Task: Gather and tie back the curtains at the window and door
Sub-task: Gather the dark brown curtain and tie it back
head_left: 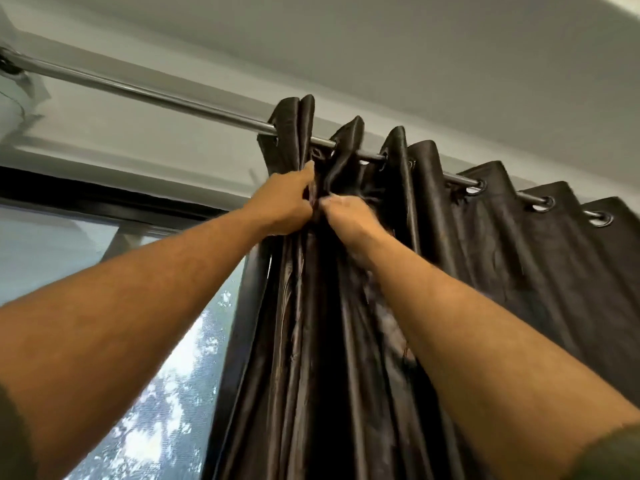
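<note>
A dark brown satin curtain (pixel 502 258) hangs by metal eyelets from a chrome rod (pixel 138 90), bunched into folds toward the rod's middle and right. Both my arms reach up to its top. My left hand (pixel 282 202) grips the leftmost folds just under the rod, thumb pointing up. My right hand (pixel 346 216) pinches the neighbouring fold right beside it, fingers curled into the fabric. The two hands nearly touch. The fingertips of both are partly buried in the cloth.
The window glass (pixel 166 393) shows bright sky and foliage at the lower left, with a dark frame (pixel 104 199) along its top. The rod's bracket (pixel 10 65) is fixed at the far left. White wall and ceiling (pixel 415 46) run above.
</note>
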